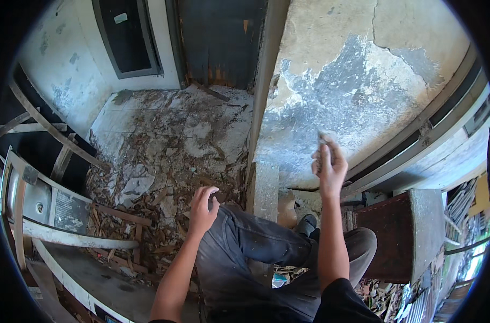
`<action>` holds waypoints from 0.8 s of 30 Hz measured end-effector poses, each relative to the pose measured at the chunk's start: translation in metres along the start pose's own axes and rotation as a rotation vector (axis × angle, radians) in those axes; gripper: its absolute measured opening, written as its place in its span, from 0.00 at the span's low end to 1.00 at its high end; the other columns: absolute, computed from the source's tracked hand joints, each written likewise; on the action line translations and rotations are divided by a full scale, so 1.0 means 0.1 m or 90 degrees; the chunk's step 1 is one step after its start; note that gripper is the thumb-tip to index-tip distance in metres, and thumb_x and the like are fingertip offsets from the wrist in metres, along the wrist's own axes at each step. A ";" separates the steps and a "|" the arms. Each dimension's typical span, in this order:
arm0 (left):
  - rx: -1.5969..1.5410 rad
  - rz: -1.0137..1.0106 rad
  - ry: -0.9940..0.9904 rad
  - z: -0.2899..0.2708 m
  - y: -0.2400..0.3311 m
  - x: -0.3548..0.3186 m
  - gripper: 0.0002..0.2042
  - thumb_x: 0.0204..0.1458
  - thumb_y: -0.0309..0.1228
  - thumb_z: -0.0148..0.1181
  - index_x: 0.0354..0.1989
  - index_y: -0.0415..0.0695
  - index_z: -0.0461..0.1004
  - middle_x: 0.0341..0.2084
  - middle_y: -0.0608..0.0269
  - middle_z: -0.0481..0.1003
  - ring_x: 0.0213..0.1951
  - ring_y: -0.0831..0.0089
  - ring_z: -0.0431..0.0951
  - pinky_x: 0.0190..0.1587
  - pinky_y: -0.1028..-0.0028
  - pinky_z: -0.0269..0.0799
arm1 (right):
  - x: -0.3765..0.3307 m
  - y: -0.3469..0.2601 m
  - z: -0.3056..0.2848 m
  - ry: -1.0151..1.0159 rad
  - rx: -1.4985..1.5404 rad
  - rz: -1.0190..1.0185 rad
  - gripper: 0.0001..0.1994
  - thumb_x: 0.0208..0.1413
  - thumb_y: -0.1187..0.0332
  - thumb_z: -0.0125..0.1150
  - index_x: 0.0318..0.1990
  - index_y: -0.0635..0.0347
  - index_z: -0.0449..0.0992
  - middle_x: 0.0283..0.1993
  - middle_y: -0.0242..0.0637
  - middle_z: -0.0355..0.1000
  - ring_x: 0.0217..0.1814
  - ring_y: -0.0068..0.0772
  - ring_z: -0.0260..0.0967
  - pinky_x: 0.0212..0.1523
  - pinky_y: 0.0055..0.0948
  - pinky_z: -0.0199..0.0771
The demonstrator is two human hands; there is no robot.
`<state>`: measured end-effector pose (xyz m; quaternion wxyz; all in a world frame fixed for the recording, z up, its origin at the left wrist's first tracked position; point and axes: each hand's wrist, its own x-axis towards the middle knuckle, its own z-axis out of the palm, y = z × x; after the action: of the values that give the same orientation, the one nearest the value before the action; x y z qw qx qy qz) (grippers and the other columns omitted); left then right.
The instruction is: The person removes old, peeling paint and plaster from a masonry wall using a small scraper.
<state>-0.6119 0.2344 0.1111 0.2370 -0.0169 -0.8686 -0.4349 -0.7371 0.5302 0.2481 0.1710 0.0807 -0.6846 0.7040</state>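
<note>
The right hand [329, 167] is raised in front of a weathered wall [387, 116], its fingers curled and the thumb brought together with them, pinching a small grey piece [320, 134] at the tips; the piece is too blurred to identify. Just beyond that hand, the wall bears a broad grey-blue peeled patch [309, 121] edged with flaking white and beige paint, but whether the piece touches it cannot be told. The left hand [203, 209], lower and to the left of the right one, has its fingers bent and its thumb standing apart from them, with nothing between; it is beside the bent left knee of the dark trousers [266, 242]. Beyond the left hand spreads a floor [196, 129] strewn with dry leaves, splinters and broken flakes, reaching a dark door [223, 43]. Well to its left are a metal sink [27, 202] and weathered wooden strips [78, 234]. Below the right hand, a dark shoe [307, 223] shows beside the forearm, and to the lower right of that hand is a brown box-like cabinet [385, 237] with a pale side.
</note>
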 end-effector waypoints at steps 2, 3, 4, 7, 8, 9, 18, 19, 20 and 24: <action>0.037 -0.006 -0.028 0.02 0.05 0.04 0.13 0.53 0.23 0.57 0.47 0.42 0.72 0.42 0.54 0.73 0.47 0.53 0.74 0.51 0.59 0.70 | 0.16 0.00 0.17 0.003 0.066 0.000 0.13 0.69 0.70 0.51 0.56 0.66 0.73 0.28 0.32 0.71 0.19 0.15 0.62 0.16 0.18 0.60; 0.044 -0.003 -0.026 0.00 0.04 0.05 0.13 0.53 0.23 0.57 0.47 0.42 0.72 0.42 0.54 0.73 0.47 0.53 0.74 0.51 0.59 0.70 | 0.25 -0.02 0.26 0.004 0.074 -0.001 0.13 0.69 0.70 0.51 0.56 0.66 0.73 0.28 0.32 0.71 0.19 0.15 0.62 0.16 0.18 0.60; 0.056 -0.010 -0.038 -0.01 0.04 0.05 0.13 0.52 0.23 0.57 0.47 0.42 0.72 0.42 0.54 0.73 0.47 0.53 0.74 0.51 0.59 0.70 | 0.35 -0.04 0.33 0.012 0.097 -0.023 0.13 0.69 0.71 0.51 0.55 0.66 0.73 0.28 0.32 0.71 0.19 0.16 0.62 0.16 0.18 0.59; 0.079 -0.030 -0.062 -0.01 0.03 0.04 0.13 0.52 0.23 0.57 0.47 0.42 0.73 0.42 0.55 0.72 0.48 0.53 0.74 0.51 0.59 0.70 | 0.66 -0.23 0.52 0.026 0.120 -0.058 0.12 0.69 0.71 0.50 0.54 0.67 0.74 0.28 0.31 0.70 0.19 0.16 0.62 0.16 0.18 0.58; 0.092 -0.026 -0.065 0.00 0.03 0.04 0.13 0.51 0.23 0.57 0.46 0.43 0.73 0.42 0.55 0.72 0.48 0.53 0.74 0.52 0.59 0.69 | 0.76 -0.29 0.55 0.018 0.117 -0.092 0.12 0.69 0.71 0.50 0.54 0.67 0.74 0.28 0.31 0.70 0.19 0.16 0.63 0.16 0.18 0.58; 0.105 -0.023 -0.069 0.00 0.04 0.04 0.12 0.51 0.23 0.57 0.46 0.43 0.73 0.42 0.55 0.72 0.48 0.53 0.74 0.52 0.59 0.69 | 0.82 -0.35 0.58 0.010 0.114 -0.124 0.12 0.69 0.71 0.50 0.53 0.68 0.74 0.27 0.31 0.70 0.19 0.16 0.63 0.16 0.18 0.59; 0.106 -0.053 -0.124 0.05 0.07 0.10 0.12 0.50 0.23 0.58 0.44 0.43 0.74 0.42 0.56 0.72 0.48 0.54 0.73 0.52 0.59 0.69 | 0.87 -0.44 0.58 0.016 0.116 -0.140 0.12 0.68 0.72 0.50 0.54 0.70 0.73 0.27 0.31 0.70 0.18 0.15 0.60 0.16 0.18 0.55; 0.108 -0.056 -0.131 0.05 0.06 0.07 0.12 0.50 0.23 0.58 0.44 0.43 0.74 0.42 0.56 0.72 0.48 0.54 0.73 0.52 0.59 0.69 | 0.92 -0.53 0.63 0.011 0.146 -0.145 0.12 0.68 0.73 0.50 0.53 0.70 0.73 0.27 0.31 0.70 0.18 0.15 0.60 0.16 0.17 0.54; 0.094 -0.072 -0.129 0.05 0.04 0.05 0.12 0.49 0.23 0.58 0.44 0.43 0.74 0.43 0.56 0.72 0.48 0.54 0.73 0.52 0.59 0.69 | 0.88 -0.60 0.66 0.019 0.152 -0.123 0.12 0.68 0.73 0.50 0.53 0.71 0.73 0.26 0.30 0.69 0.18 0.14 0.60 0.16 0.17 0.54; 0.125 -0.052 -0.114 0.07 0.08 0.08 0.12 0.50 0.24 0.58 0.44 0.44 0.74 0.43 0.56 0.72 0.49 0.53 0.73 0.53 0.59 0.69 | 0.80 -0.41 0.61 0.000 0.145 -0.112 0.11 0.68 0.75 0.50 0.53 0.71 0.73 0.25 0.28 0.67 0.18 0.14 0.59 0.16 0.18 0.55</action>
<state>-0.6195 0.2433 0.1169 0.1414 0.0029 -0.9245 -0.3539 -0.8043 0.4801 0.3168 0.2218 0.1595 -0.5905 0.7594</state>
